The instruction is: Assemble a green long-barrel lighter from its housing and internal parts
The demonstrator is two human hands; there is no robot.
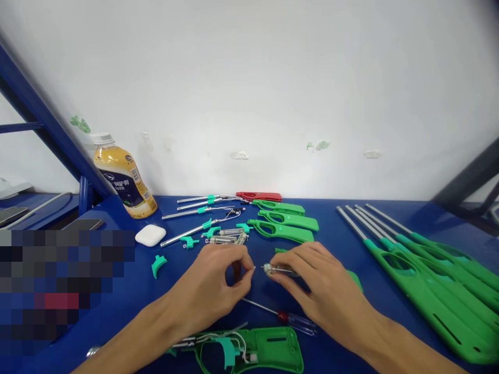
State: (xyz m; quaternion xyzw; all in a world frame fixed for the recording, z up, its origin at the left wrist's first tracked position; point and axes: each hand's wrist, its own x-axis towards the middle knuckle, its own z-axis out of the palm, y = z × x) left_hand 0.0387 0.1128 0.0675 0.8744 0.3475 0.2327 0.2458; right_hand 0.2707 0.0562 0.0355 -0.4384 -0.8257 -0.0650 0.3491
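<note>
My right hand (323,291) is closed round a clear lighter gas tank (283,269), whose white valve end points left. Facing it across a small gap, my left hand (218,280) pinches thumb and forefinger together; a tiny pale tip shows there, too small to name. Below the hands lies a screwdriver (298,322) with a red and clear handle. At the front edge, an opened green lighter half-shell (278,348) holds white wires and a teal trigger (228,353). Another green shell (354,280) is partly hidden behind my right hand.
Several metal lighter tubes (187,234), clear tanks (224,239) and green shells (288,231) lie behind my hands, with a red shell (261,196). Long green lighters (424,280) lie right. Left are a white case (150,235), a teal trigger (158,265) and a yellow drink bottle (125,179).
</note>
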